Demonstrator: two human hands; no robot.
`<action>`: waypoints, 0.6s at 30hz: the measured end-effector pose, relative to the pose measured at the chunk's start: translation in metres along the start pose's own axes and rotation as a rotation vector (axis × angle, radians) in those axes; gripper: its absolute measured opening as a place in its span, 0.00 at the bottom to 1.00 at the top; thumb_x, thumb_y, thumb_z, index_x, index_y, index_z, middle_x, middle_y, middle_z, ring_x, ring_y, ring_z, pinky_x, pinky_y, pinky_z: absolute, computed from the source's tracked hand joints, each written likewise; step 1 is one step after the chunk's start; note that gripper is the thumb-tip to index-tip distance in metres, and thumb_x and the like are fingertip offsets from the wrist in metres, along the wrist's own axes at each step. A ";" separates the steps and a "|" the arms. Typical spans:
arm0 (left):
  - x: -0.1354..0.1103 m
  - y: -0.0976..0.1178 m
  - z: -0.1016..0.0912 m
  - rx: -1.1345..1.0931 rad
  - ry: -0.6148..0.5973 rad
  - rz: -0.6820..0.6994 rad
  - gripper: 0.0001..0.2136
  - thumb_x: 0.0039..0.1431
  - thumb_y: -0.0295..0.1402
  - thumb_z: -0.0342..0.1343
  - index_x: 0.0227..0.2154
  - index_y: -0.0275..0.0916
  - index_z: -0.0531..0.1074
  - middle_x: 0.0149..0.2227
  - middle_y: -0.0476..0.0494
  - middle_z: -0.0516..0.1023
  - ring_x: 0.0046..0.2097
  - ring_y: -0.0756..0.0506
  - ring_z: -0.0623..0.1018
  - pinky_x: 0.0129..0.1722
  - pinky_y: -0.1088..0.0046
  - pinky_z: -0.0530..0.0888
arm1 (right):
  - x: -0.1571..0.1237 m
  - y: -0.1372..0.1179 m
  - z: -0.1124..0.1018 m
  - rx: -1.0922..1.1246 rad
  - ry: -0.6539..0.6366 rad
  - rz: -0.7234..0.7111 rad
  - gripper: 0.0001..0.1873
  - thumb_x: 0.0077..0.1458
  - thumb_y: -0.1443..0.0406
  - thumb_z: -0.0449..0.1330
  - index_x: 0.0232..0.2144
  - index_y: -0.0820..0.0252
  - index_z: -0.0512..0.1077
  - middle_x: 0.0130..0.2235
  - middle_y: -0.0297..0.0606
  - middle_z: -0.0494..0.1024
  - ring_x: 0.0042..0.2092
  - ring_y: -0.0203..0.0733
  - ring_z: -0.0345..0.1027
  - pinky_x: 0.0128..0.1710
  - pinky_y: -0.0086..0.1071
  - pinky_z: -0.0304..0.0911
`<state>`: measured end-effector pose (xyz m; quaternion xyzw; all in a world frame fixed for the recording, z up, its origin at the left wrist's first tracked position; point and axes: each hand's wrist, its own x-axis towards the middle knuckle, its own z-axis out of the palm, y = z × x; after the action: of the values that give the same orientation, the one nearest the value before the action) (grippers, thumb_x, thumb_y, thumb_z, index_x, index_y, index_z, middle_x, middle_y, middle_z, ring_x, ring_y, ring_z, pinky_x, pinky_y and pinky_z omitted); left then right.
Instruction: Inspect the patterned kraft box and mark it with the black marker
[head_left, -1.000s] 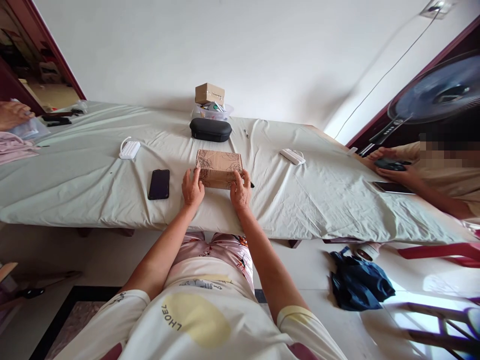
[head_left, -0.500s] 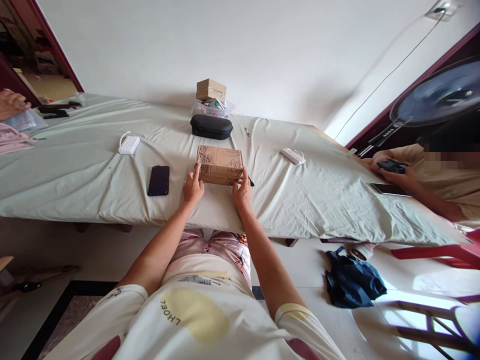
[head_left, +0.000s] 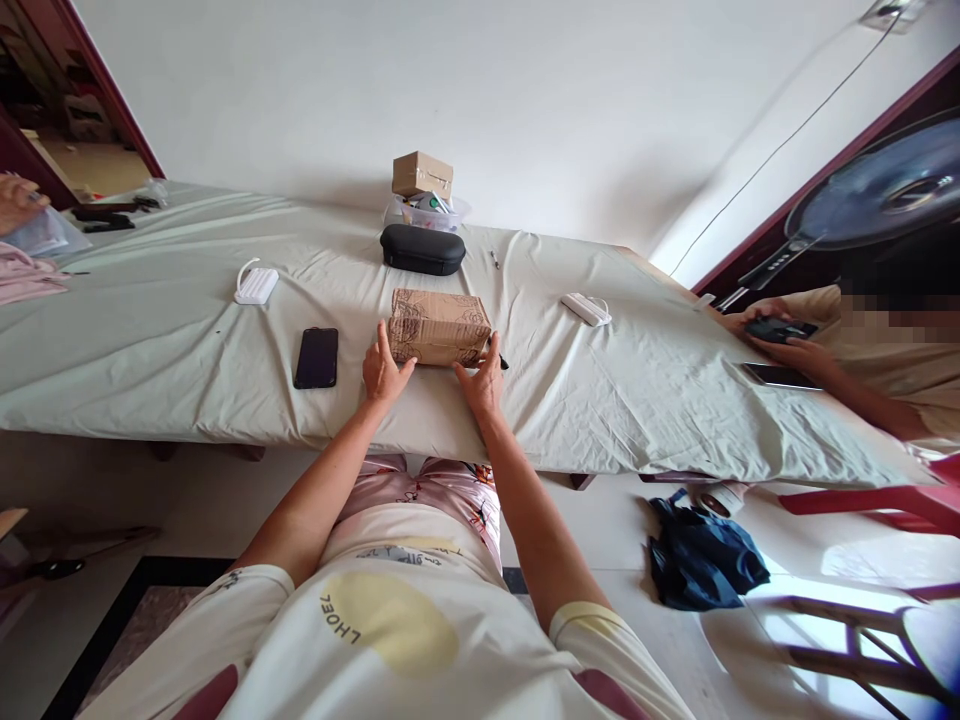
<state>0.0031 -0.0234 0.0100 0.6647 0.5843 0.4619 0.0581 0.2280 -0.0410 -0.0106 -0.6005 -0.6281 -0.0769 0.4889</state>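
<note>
A brown cardboard box (head_left: 439, 326) with printed line drawings lies on the cloth-covered table (head_left: 187, 370) straight ahead of me. My left hand (head_left: 383, 369) rests at the box's near left corner, fingers spread and touching its side. My right hand (head_left: 484, 382) lies at the near right corner, fingers stretched out against the box's lower edge. Neither hand wraps the box. A dark pen (head_left: 501, 362) pokes out just right of the box.
A black phone (head_left: 316, 357) lies left of the box. Behind it sit a black case (head_left: 421, 250), a clear tub with a small cardboard box (head_left: 422, 175) on top, and two white devices (head_left: 256, 285) (head_left: 586, 310). A person at the right holds a dark gadget (head_left: 780, 328); a fan (head_left: 877, 195) stands behind.
The box has turned slightly and tipped toward me. Both my hands have slid from gripping its sides to its near corners, with fingers now spread.
</note>
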 end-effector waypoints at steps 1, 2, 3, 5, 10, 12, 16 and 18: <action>0.000 0.002 -0.001 0.011 0.019 0.004 0.49 0.60 0.45 0.66 0.75 0.31 0.45 0.60 0.21 0.74 0.60 0.27 0.76 0.59 0.51 0.72 | 0.000 -0.004 -0.002 -0.039 0.005 0.016 0.53 0.63 0.48 0.62 0.76 0.59 0.38 0.53 0.53 0.76 0.47 0.51 0.72 0.51 0.48 0.70; -0.001 0.003 -0.001 0.025 0.029 0.009 0.50 0.58 0.46 0.67 0.74 0.31 0.46 0.59 0.21 0.74 0.60 0.26 0.75 0.59 0.50 0.72 | 0.001 -0.008 -0.003 -0.074 0.008 0.030 0.54 0.62 0.46 0.63 0.76 0.59 0.40 0.55 0.55 0.75 0.51 0.53 0.71 0.54 0.50 0.68; -0.001 0.006 -0.002 0.038 0.029 0.018 0.51 0.57 0.47 0.68 0.74 0.32 0.47 0.59 0.22 0.74 0.60 0.26 0.75 0.59 0.49 0.71 | 0.001 -0.012 -0.005 -0.096 0.006 0.037 0.54 0.60 0.45 0.64 0.76 0.59 0.43 0.56 0.56 0.73 0.53 0.55 0.70 0.56 0.52 0.66; -0.003 0.010 -0.003 0.054 0.007 0.039 0.50 0.56 0.48 0.70 0.73 0.34 0.50 0.59 0.23 0.73 0.60 0.25 0.74 0.58 0.50 0.72 | 0.001 -0.018 -0.007 -0.139 -0.002 0.014 0.54 0.59 0.43 0.64 0.75 0.59 0.46 0.57 0.56 0.72 0.56 0.59 0.67 0.58 0.55 0.64; -0.006 0.014 -0.004 0.058 0.004 0.063 0.49 0.56 0.50 0.70 0.73 0.38 0.53 0.60 0.25 0.71 0.58 0.28 0.74 0.56 0.53 0.74 | 0.000 -0.023 -0.009 -0.171 0.024 -0.019 0.50 0.60 0.41 0.63 0.73 0.57 0.52 0.55 0.54 0.73 0.53 0.57 0.67 0.58 0.55 0.62; -0.005 0.013 -0.004 0.060 0.017 0.061 0.49 0.54 0.50 0.71 0.73 0.39 0.54 0.58 0.26 0.72 0.58 0.28 0.75 0.56 0.53 0.74 | 0.000 -0.021 -0.008 -0.159 0.025 -0.016 0.49 0.61 0.42 0.62 0.73 0.57 0.52 0.55 0.54 0.73 0.53 0.57 0.67 0.58 0.55 0.62; -0.003 0.007 0.000 0.001 0.052 0.052 0.48 0.55 0.48 0.71 0.72 0.40 0.54 0.57 0.28 0.73 0.58 0.29 0.76 0.57 0.54 0.74 | 0.002 -0.014 -0.006 -0.096 0.037 -0.011 0.46 0.64 0.44 0.60 0.74 0.55 0.50 0.57 0.54 0.72 0.55 0.57 0.67 0.58 0.54 0.63; -0.002 0.003 0.002 -0.048 0.088 0.054 0.46 0.58 0.48 0.69 0.73 0.41 0.52 0.59 0.28 0.73 0.60 0.31 0.76 0.60 0.54 0.73 | 0.004 -0.009 -0.006 -0.038 0.055 -0.026 0.43 0.67 0.46 0.56 0.75 0.55 0.49 0.57 0.54 0.72 0.55 0.56 0.68 0.58 0.53 0.65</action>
<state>0.0063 -0.0248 0.0099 0.6577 0.5570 0.5059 0.0357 0.2240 -0.0449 -0.0007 -0.5991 -0.6207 -0.1116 0.4933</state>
